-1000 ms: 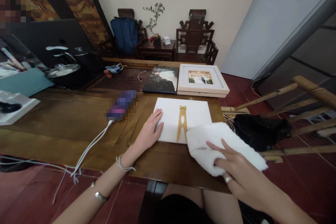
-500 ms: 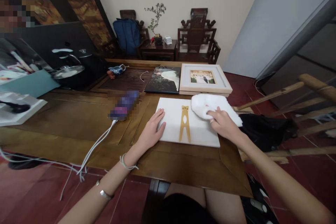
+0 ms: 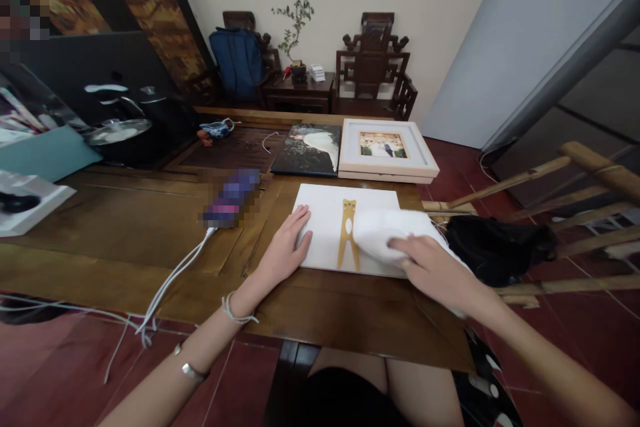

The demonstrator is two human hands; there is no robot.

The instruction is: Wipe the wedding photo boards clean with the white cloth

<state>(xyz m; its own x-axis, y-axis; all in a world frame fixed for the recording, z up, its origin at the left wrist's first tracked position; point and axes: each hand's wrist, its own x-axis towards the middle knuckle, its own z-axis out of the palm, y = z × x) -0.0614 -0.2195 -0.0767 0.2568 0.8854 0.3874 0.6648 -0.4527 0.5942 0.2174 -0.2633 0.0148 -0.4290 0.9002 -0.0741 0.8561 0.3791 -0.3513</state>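
Note:
A white board [image 3: 320,240] lies flat near the table's front edge, with a flat gold cat-shaped piece [image 3: 347,235] on its middle. My left hand [image 3: 287,240] rests at the board's left edge, fingers stretched out and holding nothing. In my right hand [image 3: 430,263] is a fluffy white cloth [image 3: 383,233], bunched over the board's right part and close beside the gold piece. Motion blurs the cloth and fingertips a little. The cloth hides the board's right side and trails under my right wrist.
Behind the board lie a dark photo panel [image 3: 310,150] and a pale framed photo [image 3: 425,170]. A blurred-out purple object [image 3: 233,200] with white cables lies to the left. Farther left stand a pot [image 3: 120,137] and a teal box [image 3: 47,153]. A wooden chair [image 3: 520,180] stands at the right.
My right hand has swept the cloth toward me and slightly left, from the board's back right corner to its front right part. My left hand stays at the left edge.

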